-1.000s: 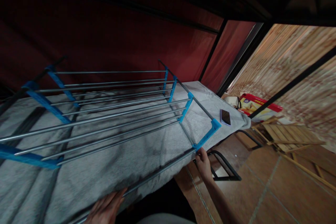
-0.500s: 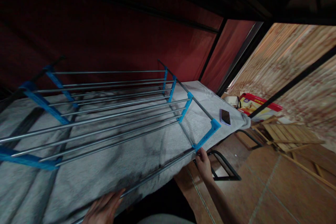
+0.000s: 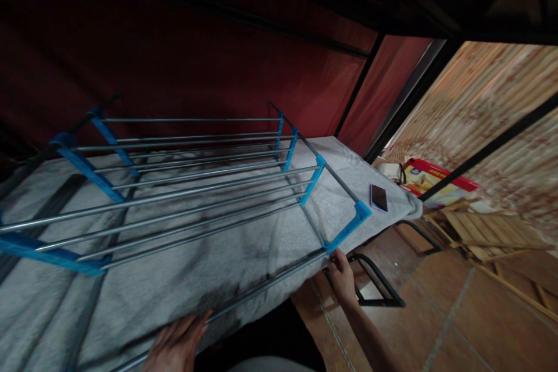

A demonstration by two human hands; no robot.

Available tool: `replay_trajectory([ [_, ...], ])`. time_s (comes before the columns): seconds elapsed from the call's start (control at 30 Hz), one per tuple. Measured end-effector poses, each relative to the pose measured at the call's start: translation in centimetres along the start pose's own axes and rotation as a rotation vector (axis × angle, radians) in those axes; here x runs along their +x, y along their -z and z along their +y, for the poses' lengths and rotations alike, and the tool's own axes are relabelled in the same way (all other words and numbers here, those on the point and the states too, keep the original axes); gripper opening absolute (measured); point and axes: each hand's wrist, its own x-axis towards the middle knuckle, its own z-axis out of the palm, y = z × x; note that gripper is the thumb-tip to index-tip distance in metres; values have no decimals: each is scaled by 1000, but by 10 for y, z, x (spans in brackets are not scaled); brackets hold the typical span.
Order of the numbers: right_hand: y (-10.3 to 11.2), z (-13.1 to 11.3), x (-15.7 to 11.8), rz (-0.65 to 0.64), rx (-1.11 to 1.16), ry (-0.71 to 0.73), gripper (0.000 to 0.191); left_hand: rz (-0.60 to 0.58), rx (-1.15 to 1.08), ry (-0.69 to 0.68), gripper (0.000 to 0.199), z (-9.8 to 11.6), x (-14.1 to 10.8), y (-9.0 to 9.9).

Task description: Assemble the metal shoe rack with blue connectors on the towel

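A rack of grey metal rods [image 3: 209, 207] with blue plastic brackets [image 3: 349, 230] lies across a table covered with a light grey cloth [image 3: 174, 285]. Near the table's front edge, my left hand [image 3: 178, 342] is laid over the nearest rod, its fingers together around it; the fingertips' underside is hidden. My right hand [image 3: 341, 273] pinches the right end of that same rod, just below the corner bracket. The rod runs between both hands along the table's edge.
A phone [image 3: 378, 198] lies on the cloth at the right. Beyond the table's right end are a red and yellow box [image 3: 436, 180] and a folded wooden chair [image 3: 492, 232]. A black metal frame [image 3: 379, 285] stands beside my right hand. Behind is a dark red wall [image 3: 196, 75].
The view has shifted slightly, so the rack and table appear a little further right. Both hands keep their places on the rod.
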Motion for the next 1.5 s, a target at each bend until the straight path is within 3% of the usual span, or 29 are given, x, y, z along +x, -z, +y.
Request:
replay_trajectory([
  [0.17,-1,4,2,-31,-18,-8,42,36,8,11,37,5,2,-5],
  [0.33,-2,5,2,-24,-34,-19,40,27,20,147,41,13,0,-14],
  [0.6,-1,9,8,-37,84,-102,47,-63,20,209,37,19,-1,-17],
  [0.7,-9,14,-1,12,114,-57,53,-83,19,188,36,21,0,-18],
  [0.83,-17,10,-24,178,-102,221,47,-125,35,228,37,36,6,-7],
  [0.9,-21,0,-34,156,-243,420,45,-183,25,299,39,52,10,5],
  [1.0,-37,-23,-42,-139,-355,716,40,-249,-25,390,44,74,18,24],
  [1.1,-67,-44,-49,-498,-403,1022,39,-200,-110,431,44,83,22,32],
  [1.17,-87,-52,-53,-660,-421,1200,40,-157,-140,438,40,84,22,33],
  [1.33,-110,-50,-50,-779,-492,1361,38,-66,-174,400,32,93,19,44],
  [1.43,-113,-41,-42,-781,-467,1400,39,104,-165,368,30,90,-1,55],
  [1.5,-114,-35,-37,-758,-419,1420,39,252,-149,479,24,78,-27,58],
])
